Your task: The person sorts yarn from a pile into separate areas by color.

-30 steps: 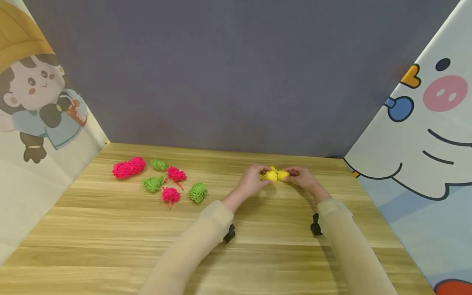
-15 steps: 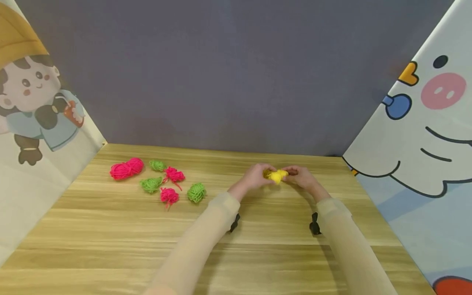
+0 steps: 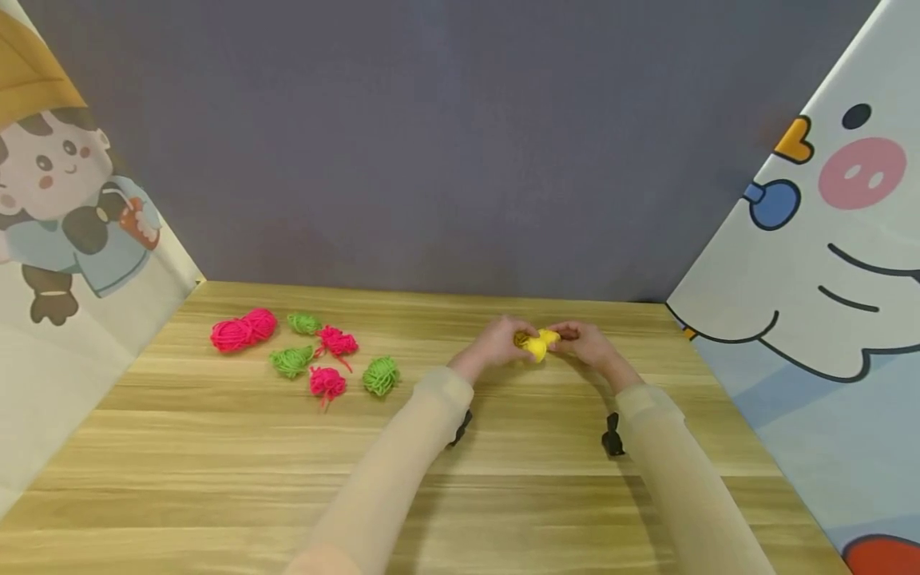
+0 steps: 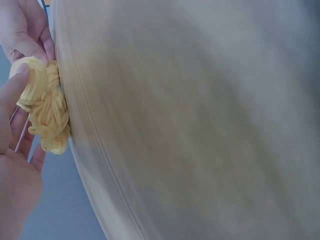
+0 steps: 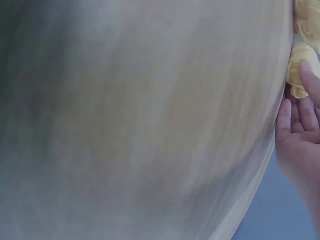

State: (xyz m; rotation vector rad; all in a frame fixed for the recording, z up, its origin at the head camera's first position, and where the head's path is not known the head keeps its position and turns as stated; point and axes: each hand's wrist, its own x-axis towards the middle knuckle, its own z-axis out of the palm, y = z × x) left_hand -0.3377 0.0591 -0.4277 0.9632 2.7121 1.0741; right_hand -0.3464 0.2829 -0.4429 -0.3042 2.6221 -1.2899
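Note:
At the back right of the table, both hands meet around yellow yarn (image 3: 535, 346). My left hand (image 3: 497, 343) pinches a yellow ball on its left side, the thumb lying over it in the left wrist view; a looser, loopy yellow bundle (image 4: 50, 117) hangs against that ball. On the right, my right hand (image 3: 588, 345) holds a small yellow ball (image 5: 301, 67) between thumb and fingers, as the right wrist view shows. The fingers partly cover the yarn, so how many separate pieces there are is hard to tell.
Left on the wooden table (image 3: 287, 479) lie a large pink yarn skein (image 3: 244, 330), several green bundles such as a green ball (image 3: 381, 375), and smaller pink bundles, one a pink bundle (image 3: 327, 383). A grey panel (image 3: 431, 160) rises along the back; printed panels flank both sides.
The left hand has moved slightly right, and the yellow yarn pieces are pressed closer together between the hands. The right hand has barely moved. The other yarn lies as before.

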